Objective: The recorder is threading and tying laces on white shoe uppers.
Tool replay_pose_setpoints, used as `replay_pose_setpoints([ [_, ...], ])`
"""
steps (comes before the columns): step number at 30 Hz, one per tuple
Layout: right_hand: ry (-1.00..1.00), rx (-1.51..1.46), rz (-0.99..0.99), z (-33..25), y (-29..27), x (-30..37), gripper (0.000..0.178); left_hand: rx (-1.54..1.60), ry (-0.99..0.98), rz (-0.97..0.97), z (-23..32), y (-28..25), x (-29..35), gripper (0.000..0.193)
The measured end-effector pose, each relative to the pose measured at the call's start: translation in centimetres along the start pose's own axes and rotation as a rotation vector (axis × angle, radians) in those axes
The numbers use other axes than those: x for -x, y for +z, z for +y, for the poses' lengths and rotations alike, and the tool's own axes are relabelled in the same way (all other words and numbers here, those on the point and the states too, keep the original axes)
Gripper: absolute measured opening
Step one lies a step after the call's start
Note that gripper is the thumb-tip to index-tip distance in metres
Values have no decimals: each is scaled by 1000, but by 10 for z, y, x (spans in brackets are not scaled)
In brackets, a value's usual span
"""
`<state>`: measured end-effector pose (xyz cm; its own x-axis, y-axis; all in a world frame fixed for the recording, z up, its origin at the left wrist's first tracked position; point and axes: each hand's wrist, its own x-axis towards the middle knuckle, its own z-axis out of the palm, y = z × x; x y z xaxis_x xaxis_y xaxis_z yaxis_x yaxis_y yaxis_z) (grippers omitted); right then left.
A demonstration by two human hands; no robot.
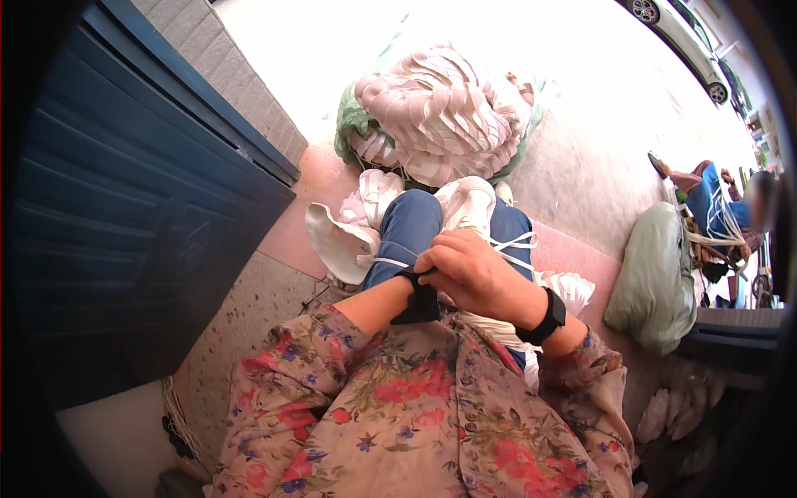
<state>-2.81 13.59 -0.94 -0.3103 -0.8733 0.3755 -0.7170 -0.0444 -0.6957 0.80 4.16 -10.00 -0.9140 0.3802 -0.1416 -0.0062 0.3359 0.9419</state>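
My right hand [466, 267] is closed, its fingers pinching the edge of a black wristband [418, 303] on my left wrist. My left hand is hidden behind the right hand and the band; only the forearm [375, 305] shows. A second black band [548, 319] sits around my right wrist. Both hands are above my lap, close to my blue-trousered knees [409, 222]. White cord [515, 242] runs across the knees. Between them lies a whitish, curved, soft-looking piece [466, 203]. Past my knees rises a large bundle of layered pale pink-white pieces [440, 108] in a green sack [353, 124].
A dark blue door [149, 207] stands at left. More whitish pieces [340, 241] lie beside my left knee. At right are a stuffed pale green sack [656, 278] and another person in blue [714, 199] beside pale cords. A white car [685, 46] is parked far right.
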Motion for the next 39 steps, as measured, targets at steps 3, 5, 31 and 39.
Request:
replay_pose_setpoints([
  [3,-26,61,36,-1,2,0,17,-2,-21,60,-6,-4,0,32],
  [5,80,-32,82,4,-2,-1,18,-5,-34,96,-9,1,-2,32],
  [31,836,-1470,594,1,48,7,46,1340,53,927,17,-70,-36,13],
  [39,894,-1442,556,2,46,1,45,958,20,1042,32,-75,-42,26],
])
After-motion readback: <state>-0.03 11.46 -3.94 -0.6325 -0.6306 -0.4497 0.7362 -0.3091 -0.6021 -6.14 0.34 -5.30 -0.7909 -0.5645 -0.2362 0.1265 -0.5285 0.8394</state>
